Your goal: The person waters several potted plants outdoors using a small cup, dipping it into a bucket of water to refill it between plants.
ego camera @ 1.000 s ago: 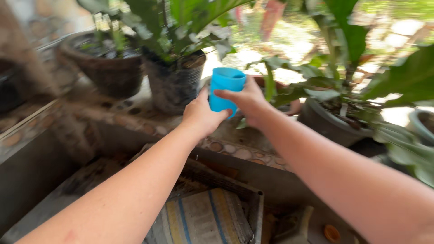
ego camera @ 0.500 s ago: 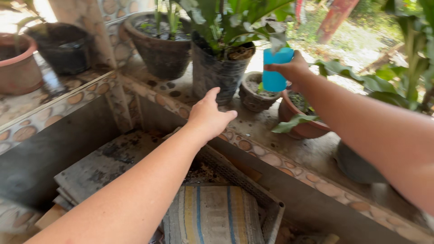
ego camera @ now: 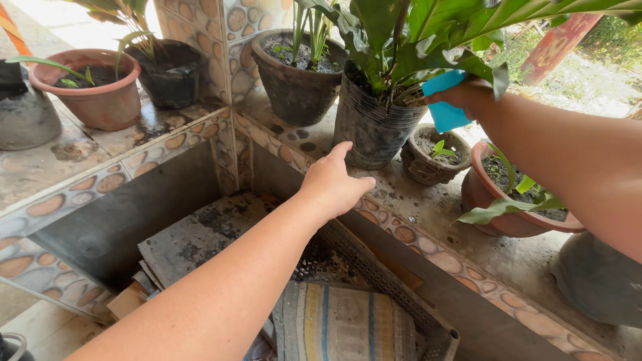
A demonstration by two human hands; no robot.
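A pebble-tiled ledge (ego camera: 428, 220) (damp in patches) carries several potted plants (ego camera: 374, 127).

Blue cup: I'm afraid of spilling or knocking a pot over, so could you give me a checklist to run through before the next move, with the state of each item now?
1. Right hand grips the blue cup: ok, fingers wrap it.
2. Cup tilted toward the black ribbed pot: ok, it leans over the pot's rim.
3. Cup's contents: cannot tell, a leaf and the hand hide the mouth.
4. Left hand free: ok, open, holding nothing, hovering over the tiled ledge before the pot.
5. Small pot directly below the cup stands upright: ok.
6. Leaf clear of the cup: not ok, it overlaps the cup's top.
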